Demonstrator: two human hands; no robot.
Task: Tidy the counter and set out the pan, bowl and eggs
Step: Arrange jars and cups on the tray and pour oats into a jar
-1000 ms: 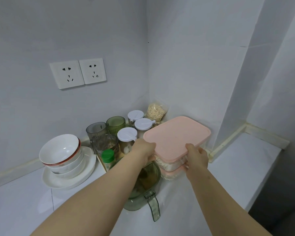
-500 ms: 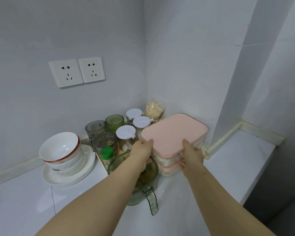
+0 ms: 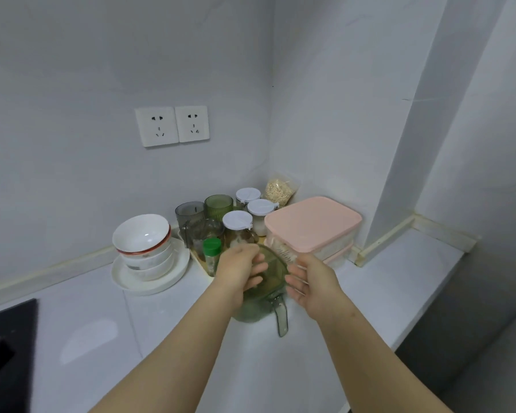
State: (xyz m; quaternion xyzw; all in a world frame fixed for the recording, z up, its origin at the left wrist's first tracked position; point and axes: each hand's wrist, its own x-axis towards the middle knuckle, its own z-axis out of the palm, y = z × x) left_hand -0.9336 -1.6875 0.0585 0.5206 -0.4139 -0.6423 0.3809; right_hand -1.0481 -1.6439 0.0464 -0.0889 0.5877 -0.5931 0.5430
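Note:
Two stacked clear boxes with a pink lid (image 3: 312,222) stand in the counter's back corner, free of my hands. My left hand (image 3: 242,271) hovers with relaxed fingers over a green see-through jug (image 3: 265,296) whose handle points toward me. My right hand (image 3: 310,283) is just right of the jug, fingers spread, holding nothing. White bowls (image 3: 142,238) are stacked on a white plate (image 3: 173,277) at the left. No pan or eggs are visible.
Behind the jug stand white-lidded jars (image 3: 237,222), a grey cup (image 3: 189,213), a green cup (image 3: 218,205), a green-capped bottle (image 3: 212,253) and a bag of flakes (image 3: 280,190). A black hob edge (image 3: 9,347) lies at the left. The counter's edge drops off at the right.
Both hands set the pink-lidded box down on the box below, let go of it and drew back toward me, over and beside the green jug.

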